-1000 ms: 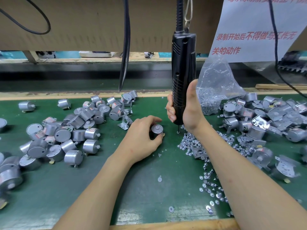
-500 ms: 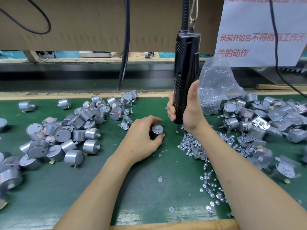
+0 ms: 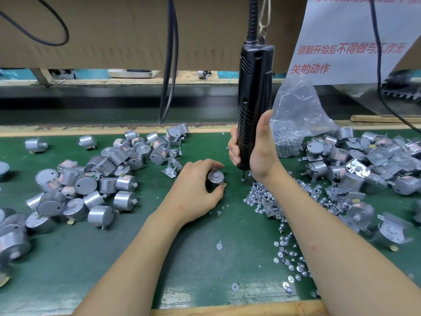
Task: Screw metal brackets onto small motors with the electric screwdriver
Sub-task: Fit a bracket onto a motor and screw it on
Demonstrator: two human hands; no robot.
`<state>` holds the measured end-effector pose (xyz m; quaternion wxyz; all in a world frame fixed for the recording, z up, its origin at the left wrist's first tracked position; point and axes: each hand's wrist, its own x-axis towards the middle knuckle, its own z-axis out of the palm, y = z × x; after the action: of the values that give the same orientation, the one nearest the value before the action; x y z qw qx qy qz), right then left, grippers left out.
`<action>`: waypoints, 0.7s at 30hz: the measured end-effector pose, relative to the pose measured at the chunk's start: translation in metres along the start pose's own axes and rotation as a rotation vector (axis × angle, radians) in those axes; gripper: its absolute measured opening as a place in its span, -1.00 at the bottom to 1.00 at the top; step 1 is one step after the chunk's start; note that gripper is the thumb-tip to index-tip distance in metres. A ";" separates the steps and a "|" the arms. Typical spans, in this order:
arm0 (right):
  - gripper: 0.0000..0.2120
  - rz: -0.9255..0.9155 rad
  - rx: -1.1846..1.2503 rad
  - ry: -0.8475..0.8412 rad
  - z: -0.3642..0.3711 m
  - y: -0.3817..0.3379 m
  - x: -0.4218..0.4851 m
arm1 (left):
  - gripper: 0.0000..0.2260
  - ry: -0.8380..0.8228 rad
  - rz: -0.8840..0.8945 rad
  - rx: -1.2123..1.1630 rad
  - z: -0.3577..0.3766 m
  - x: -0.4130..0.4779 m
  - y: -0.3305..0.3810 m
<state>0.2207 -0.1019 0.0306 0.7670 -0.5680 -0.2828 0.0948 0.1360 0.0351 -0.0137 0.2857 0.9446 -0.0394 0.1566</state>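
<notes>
Two bare hands work at the middle of the green bench (image 3: 193, 252). The left hand (image 3: 193, 195) has its grip curled round a small motor (image 3: 216, 179), thumb on the near side and fingers over the far side. The motor stands upright on the bench with its shaft end up.

The right hand (image 3: 258, 153) has its grip wrapped round the lower body of the black electric screwdriver (image 3: 252, 92), which hangs upright from a metal clip and a cord above. Its bit points down just right of the motor, apart from it, at the far-left edge of a heap of loose screws (image 3: 287, 197). Whether the tip touches the bench cannot be told.

A lone metal bracket (image 3: 172, 166) stands just left of the left hand. Bare motors (image 3: 91, 185) lie piled on the left, and motors with brackets (image 3: 355, 165) lie piled on the right. A clear plastic bag (image 3: 296, 115) of small metal parts sits on the far side of the right hand.
</notes>
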 end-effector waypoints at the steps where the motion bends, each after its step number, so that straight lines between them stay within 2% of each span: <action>1: -0.20 -0.001 0.003 0.003 0.000 0.000 0.000 | -0.64 0.001 0.000 0.000 0.000 0.000 0.000; 21: -0.22 -0.018 0.010 -0.018 0.006 -0.004 -0.001 | -0.59 0.004 -0.022 -0.069 -0.004 -0.003 0.003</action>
<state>0.2158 -0.0992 0.0352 0.7682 -0.5605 -0.2945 0.0945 0.1316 0.0344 -0.0102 0.3198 0.9343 -0.0339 0.1539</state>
